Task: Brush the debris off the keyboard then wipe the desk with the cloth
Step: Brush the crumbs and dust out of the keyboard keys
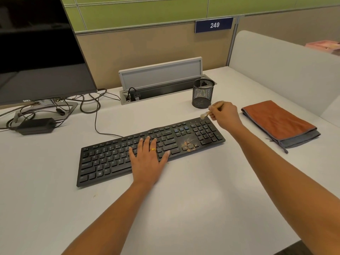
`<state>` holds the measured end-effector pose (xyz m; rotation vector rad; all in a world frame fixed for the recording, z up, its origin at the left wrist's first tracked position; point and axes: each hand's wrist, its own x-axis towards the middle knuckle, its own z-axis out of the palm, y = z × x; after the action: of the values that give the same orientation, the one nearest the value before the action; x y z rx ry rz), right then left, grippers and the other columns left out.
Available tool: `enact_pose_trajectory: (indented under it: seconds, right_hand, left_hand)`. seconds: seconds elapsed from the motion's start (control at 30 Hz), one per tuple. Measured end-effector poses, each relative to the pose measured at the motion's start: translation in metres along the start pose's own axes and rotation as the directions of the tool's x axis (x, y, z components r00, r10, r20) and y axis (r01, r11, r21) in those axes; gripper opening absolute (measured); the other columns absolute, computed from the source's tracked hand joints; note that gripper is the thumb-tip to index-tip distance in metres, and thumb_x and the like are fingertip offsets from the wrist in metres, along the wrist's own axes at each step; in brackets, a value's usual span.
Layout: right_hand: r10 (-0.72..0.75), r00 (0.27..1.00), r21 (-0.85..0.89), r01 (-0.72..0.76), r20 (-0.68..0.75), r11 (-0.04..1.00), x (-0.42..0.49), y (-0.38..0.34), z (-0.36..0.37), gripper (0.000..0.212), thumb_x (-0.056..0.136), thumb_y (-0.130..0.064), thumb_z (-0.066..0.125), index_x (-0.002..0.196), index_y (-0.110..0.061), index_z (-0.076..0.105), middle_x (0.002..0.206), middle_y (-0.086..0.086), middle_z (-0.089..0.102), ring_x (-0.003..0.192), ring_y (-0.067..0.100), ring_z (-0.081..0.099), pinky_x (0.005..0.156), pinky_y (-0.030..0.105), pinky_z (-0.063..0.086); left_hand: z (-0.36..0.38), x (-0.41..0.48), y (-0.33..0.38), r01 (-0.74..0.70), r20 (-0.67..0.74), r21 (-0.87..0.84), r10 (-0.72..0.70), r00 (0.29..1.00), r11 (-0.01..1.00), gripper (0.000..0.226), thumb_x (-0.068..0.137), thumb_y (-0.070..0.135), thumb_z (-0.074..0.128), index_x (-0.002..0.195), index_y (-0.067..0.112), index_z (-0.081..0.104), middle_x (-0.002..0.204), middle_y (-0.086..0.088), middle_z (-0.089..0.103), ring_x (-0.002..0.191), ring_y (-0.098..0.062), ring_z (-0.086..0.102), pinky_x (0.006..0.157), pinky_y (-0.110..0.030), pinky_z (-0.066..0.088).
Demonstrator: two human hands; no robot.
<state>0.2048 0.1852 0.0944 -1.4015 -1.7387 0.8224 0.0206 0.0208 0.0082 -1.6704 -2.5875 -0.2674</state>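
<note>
Left hand [147,160] flat on keyboard [103,162], brush [205,115] in pinch of right hand [226,115]; DELL monitor [36,52], sign 249 [214,25]

Arms [114,214] are shown bare, wrist to elbow; one gold ring [153,149] is worn on a finger of the left grip [147,162].

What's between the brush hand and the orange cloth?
Only bare desk lies between the right hand gripping the brush and the cloth, in the head view.
</note>
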Motion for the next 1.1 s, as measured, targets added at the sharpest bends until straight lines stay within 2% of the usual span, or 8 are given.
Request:
enact_pose_trajectory:
  seconds: [0.1,0.2,0.33,0.53,0.7,0.8,1.03,1.1]
  right_hand:
    - [-0.022,0.996,-0.061,0.027,0.085,0.998,0.001,0.004,0.005,0.020,0.094,-0.015,0.054,0.093,0.001,0.066,0.086,0.013,0.068,0.054,0.000,0.059,0.078,0.030,0.053]
    - [-0.022,0.991,-0.093,0.035,0.128,0.995,0.000,0.005,0.005,0.026,0.095,-0.018,0.052,0.090,0.002,0.068,0.086,0.014,0.068,0.069,0.014,0.060,0.084,0.037,0.053]
    - [0.000,0.980,-0.191,0.039,0.198,0.981,-0.006,0.002,-0.006,0.031,0.097,-0.021,0.048,0.082,-0.002,0.066,0.077,0.011,0.063,0.061,0.014,0.054,0.076,0.032,0.048]
    - [0.100,0.950,-0.538,0.078,0.295,0.839,-0.008,-0.010,-0.018,0.032,0.098,-0.023,0.042,0.096,0.002,0.063,0.085,0.012,0.062,0.087,0.027,0.060,0.072,0.033,0.046]
    - [-0.030,0.997,-0.275,0.049,0.071,0.960,-0.003,-0.009,-0.013,0.037,0.098,-0.026,0.043,0.094,0.002,0.067,0.093,0.020,0.069,0.086,0.031,0.064,0.087,0.047,0.050]
    - [-0.028,0.996,-0.091,0.035,0.079,0.995,-0.004,-0.008,-0.006,0.035,0.098,-0.026,0.044,0.100,0.000,0.067,0.092,0.012,0.070,0.086,0.025,0.065,0.090,0.039,0.051]
    - [0.027,0.987,-0.040,-0.020,0.157,0.999,-0.007,0.002,0.006,0.032,0.098,-0.021,0.044,0.097,0.003,0.066,0.092,0.020,0.068,0.075,0.024,0.062,0.085,0.044,0.054]
    - [0.015,0.987,-0.135,0.007,0.163,0.991,-0.005,0.001,0.003,0.035,0.099,-0.021,0.041,0.091,0.003,0.066,0.086,0.016,0.068,0.076,0.025,0.062,0.084,0.043,0.052]
  left_hand:
    - [-0.001,0.000,0.001,-0.002,-0.002,-0.011,0.002,1.000,1.000,0.070,0.094,0.062,0.022,0.151,0.022,0.020,0.159,0.000,0.014,0.148,-0.017,0.003,0.116,-0.049,0.002]
    - [-0.001,0.000,0.000,0.002,0.007,0.002,-0.002,1.000,1.000,0.070,0.094,0.063,0.021,0.151,0.022,0.018,0.160,0.001,0.012,0.148,-0.017,0.002,0.117,-0.049,0.002]
    - [0.000,0.000,0.000,0.005,0.006,0.005,-0.005,1.000,1.000,0.070,0.094,0.063,0.021,0.151,0.023,0.018,0.160,0.001,0.013,0.148,-0.017,0.002,0.116,-0.049,0.003]
    - [0.000,0.000,0.000,0.003,0.004,0.010,-0.003,1.000,1.000,0.071,0.094,0.064,0.020,0.151,0.023,0.017,0.159,0.001,0.013,0.148,-0.017,0.003,0.117,-0.049,0.003]
    - [-0.001,-0.001,0.001,0.003,0.009,0.007,-0.003,1.000,1.000,0.071,0.094,0.063,0.021,0.151,0.022,0.017,0.160,0.001,0.012,0.148,-0.017,0.002,0.117,-0.049,0.003]
    - [0.000,0.000,0.001,0.003,0.007,0.004,-0.003,1.000,1.000,0.071,0.094,0.063,0.021,0.151,0.022,0.017,0.160,0.001,0.013,0.148,-0.017,0.002,0.117,-0.049,0.003]
    - [0.000,0.000,0.001,0.001,0.001,-0.012,-0.001,1.000,1.000,0.070,0.094,0.063,0.022,0.151,0.022,0.019,0.159,0.001,0.014,0.148,-0.017,0.003,0.117,-0.049,0.002]
    - [-0.001,0.000,0.001,0.000,-0.004,-0.014,0.000,1.000,1.000,0.070,0.094,0.063,0.023,0.151,0.022,0.019,0.159,0.001,0.014,0.148,-0.017,0.003,0.116,-0.049,0.002]
